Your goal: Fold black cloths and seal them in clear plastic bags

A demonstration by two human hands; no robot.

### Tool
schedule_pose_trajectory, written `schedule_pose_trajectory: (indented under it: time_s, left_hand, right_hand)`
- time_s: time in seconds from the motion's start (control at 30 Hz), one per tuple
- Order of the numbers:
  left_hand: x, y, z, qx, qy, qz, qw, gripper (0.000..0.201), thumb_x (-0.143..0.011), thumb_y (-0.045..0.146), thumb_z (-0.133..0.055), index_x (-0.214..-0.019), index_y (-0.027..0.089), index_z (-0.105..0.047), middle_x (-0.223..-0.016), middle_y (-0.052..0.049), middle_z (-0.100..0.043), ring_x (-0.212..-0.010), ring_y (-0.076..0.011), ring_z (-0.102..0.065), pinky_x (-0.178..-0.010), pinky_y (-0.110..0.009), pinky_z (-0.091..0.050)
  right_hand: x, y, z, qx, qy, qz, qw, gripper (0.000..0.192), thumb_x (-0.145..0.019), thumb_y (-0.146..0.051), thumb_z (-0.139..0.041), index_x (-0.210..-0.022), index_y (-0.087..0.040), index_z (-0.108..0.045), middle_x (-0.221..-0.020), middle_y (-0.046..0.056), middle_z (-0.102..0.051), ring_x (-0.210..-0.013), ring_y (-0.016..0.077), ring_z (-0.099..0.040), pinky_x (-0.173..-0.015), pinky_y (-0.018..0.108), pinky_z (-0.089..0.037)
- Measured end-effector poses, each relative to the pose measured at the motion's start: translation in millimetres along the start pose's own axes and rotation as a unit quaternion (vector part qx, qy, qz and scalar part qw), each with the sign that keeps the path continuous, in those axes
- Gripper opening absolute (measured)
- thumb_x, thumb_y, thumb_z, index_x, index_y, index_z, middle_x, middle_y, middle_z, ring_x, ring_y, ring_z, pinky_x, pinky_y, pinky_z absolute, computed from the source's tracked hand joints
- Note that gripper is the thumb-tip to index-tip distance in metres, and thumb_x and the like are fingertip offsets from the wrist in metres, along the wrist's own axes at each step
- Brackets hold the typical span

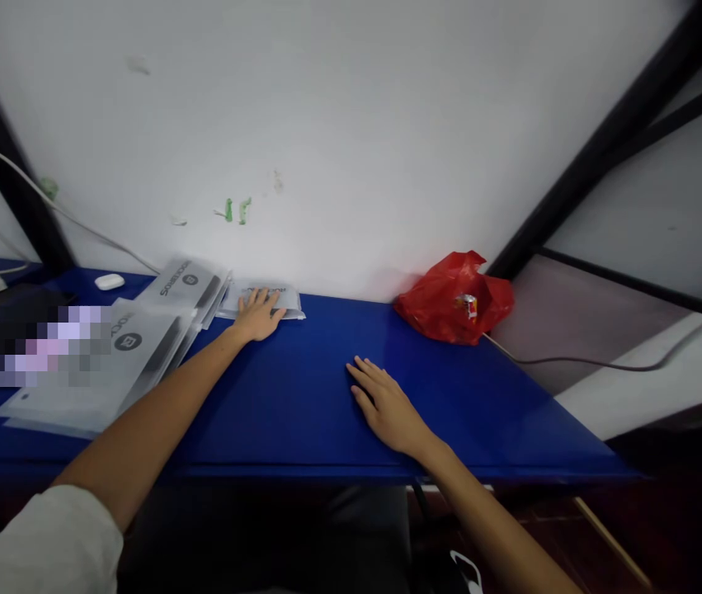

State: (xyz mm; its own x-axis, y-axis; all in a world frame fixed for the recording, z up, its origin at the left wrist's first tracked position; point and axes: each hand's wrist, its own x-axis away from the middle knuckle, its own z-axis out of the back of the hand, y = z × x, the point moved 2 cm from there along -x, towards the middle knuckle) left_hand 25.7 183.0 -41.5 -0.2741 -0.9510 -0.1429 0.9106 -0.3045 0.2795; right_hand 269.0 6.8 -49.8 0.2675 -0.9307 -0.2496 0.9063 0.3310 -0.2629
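Note:
My left hand reaches to the back of the blue table and lies flat, fingers spread, on a small translucent plastic packet near the wall. Lying on the bare tabletop, my right hand has its fingers stretched out and holds nothing. Larger frosted zip bags with dark lettering are stacked left of my left hand: one bag at the back and another bag closer to me. Their contents are mostly hidden; dark material shows through.
At the back right sits a crumpled red plastic bag. A white earbud case rests at the back left, near a white cable. Black metal posts flank the table. Another cable hangs at the right edge.

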Motion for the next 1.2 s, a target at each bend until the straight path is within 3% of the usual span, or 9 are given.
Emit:
schedule_pose_trajectory:
  time_s: [0.23, 0.43, 0.63, 0.8, 0.97, 1.2]
  left_hand:
    - [-12, -10, -0.8, 0.004, 0.009, -0.007, 1.0, 0.065, -0.091, 0.054, -0.015, -0.146, 0.019, -0.021, -0.154, -0.01, -0.015, -0.141, -0.0297, -0.009, -0.111, -0.053, -0.012]
    - [3, -3, 1.9, -0.019, 0.056, 0.003, 0.998, 0.058, -0.094, 0.044, -0.017, -0.141, 0.013, -0.029, -0.151, -0.014, -0.024, -0.139, -0.0301, -0.016, -0.11, -0.049, -0.017]
    - [43, 10, 4.0, -0.01, 0.009, -0.015, 1.0, 0.06, -0.092, 0.047, -0.022, -0.142, 0.014, -0.028, -0.152, -0.014, -0.018, -0.14, -0.0301, -0.014, -0.11, -0.048, -0.016]
    - [72, 12, 8.7, -0.017, -0.058, -0.005, 0.998, 0.064, -0.09, 0.05, -0.024, -0.143, 0.014, -0.027, -0.151, -0.016, -0.022, -0.138, -0.0322, -0.02, -0.108, -0.051, -0.02]
    - [73, 3, 17.9, -0.019, -0.053, 0.003, 0.998, 0.064, -0.091, 0.049, -0.025, -0.142, 0.011, -0.027, -0.149, -0.017, -0.025, -0.137, -0.0313, -0.023, -0.108, -0.05, -0.021]
    - [66, -2, 15.1, -0.013, -0.019, -0.002, 1.0, 0.059, -0.092, 0.047, -0.022, -0.14, 0.013, -0.032, -0.147, -0.015, -0.032, -0.135, -0.0304, -0.029, -0.108, -0.05, -0.022]
  right_hand:
    - [0, -1, 2, 0.006, -0.01, -0.009, 1.0, 0.048, -0.093, -0.04, -0.034, -0.135, -0.021, -0.045, -0.143, 0.01, -0.039, -0.135, 0.0256, -0.032, -0.109, 0.051, -0.029]
    - [0, 0, -1, 0.014, -0.006, -0.008, 1.0, 0.047, -0.092, -0.038, -0.035, -0.134, -0.019, -0.046, -0.143, 0.011, -0.04, -0.135, 0.0254, -0.032, -0.109, 0.051, -0.029]
    - [-12, -4, 5, 0.04, -0.035, -0.011, 0.999, 0.048, -0.091, -0.04, -0.039, -0.133, -0.019, -0.047, -0.141, 0.013, -0.042, -0.132, 0.0268, -0.037, -0.107, 0.049, -0.033]
    - [-36, -24, 5, 0.04, -0.067, -0.034, 0.996, 0.05, -0.093, -0.042, -0.035, -0.132, -0.013, -0.048, -0.138, 0.016, -0.046, -0.131, 0.0261, -0.039, -0.107, 0.045, -0.031]
    - [-46, -34, -6, 0.054, -0.024, -0.053, 0.997, 0.05, -0.093, -0.039, -0.036, -0.133, -0.011, -0.046, -0.142, 0.015, -0.041, -0.132, 0.0266, -0.036, -0.109, 0.045, -0.029]
    - [-47, -24, -14, 0.034, -0.006, -0.046, 0.998, 0.049, -0.093, -0.039, -0.036, -0.132, -0.011, -0.048, -0.141, 0.015, -0.042, -0.133, 0.0272, -0.036, -0.109, 0.045, -0.028]
